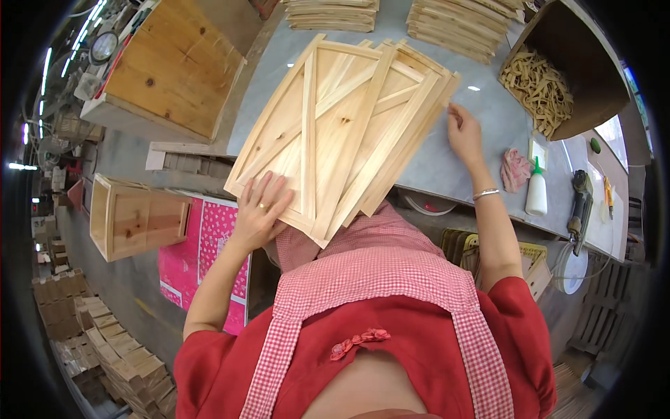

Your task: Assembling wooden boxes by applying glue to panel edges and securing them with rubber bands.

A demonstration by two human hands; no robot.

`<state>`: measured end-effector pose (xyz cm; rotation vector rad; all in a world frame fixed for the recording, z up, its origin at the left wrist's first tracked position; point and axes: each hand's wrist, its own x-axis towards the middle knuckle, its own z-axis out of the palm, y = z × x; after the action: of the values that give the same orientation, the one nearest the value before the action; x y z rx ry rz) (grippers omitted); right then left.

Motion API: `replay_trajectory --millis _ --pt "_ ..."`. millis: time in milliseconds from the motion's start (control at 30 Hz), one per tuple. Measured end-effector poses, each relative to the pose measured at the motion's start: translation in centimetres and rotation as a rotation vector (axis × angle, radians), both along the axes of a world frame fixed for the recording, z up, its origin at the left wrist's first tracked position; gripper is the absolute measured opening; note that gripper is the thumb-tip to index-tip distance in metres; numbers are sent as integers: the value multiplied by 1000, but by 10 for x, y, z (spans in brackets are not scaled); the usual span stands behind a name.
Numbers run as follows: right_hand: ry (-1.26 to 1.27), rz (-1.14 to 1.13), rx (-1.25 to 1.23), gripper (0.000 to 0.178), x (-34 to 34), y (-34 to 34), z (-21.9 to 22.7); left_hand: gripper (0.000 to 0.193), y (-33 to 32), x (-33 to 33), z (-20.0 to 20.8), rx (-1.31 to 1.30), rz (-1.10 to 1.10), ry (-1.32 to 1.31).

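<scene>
Several light wooden panels with slanted braces (342, 122) lie fanned out in a loose stack. They rest on the grey table and overhang its near edge above my lap. My left hand (262, 206) is open, fingers spread flat on the near left corner of the top panel. At the right edge of the stack is my right hand (464, 133), its fingers curled together close beside the panel edges. Whether anything sits between those fingers is hidden.
Piled slats (457, 28) stand at the table's far side. A tilted box of rubber bands (537, 91) is far right, near a pink rag (514, 170), a glue bottle (537, 192) and a black power tool (580, 209). A wooden box (139, 216) stands left.
</scene>
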<state>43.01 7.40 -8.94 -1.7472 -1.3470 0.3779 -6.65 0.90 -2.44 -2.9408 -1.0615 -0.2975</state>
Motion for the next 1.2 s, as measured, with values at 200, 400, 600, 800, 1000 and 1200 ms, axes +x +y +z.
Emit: replay_trajectory --millis 200,400,600,800,1000,1200 --pt "-301 3 178 34 -18 -17 -16 36 20 25 -11 299 -42 -162" --pt "-256 -9 164 34 -18 -16 -13 42 24 36 70 143 143 -663" --pt "-189 -28 184 32 -18 -14 -21 42 36 4 112 -533 502 -1674" --pt "104 -140 172 28 -12 8 -1 62 5 18 41 -1109 686 -1960" --pt "-190 -37 328 32 -31 66 46 70 -17 55 -13 -1197 1011 -1775" --pt "-483 198 194 43 -81 131 52 68 -19 43 -29 -1176 915 -1687"
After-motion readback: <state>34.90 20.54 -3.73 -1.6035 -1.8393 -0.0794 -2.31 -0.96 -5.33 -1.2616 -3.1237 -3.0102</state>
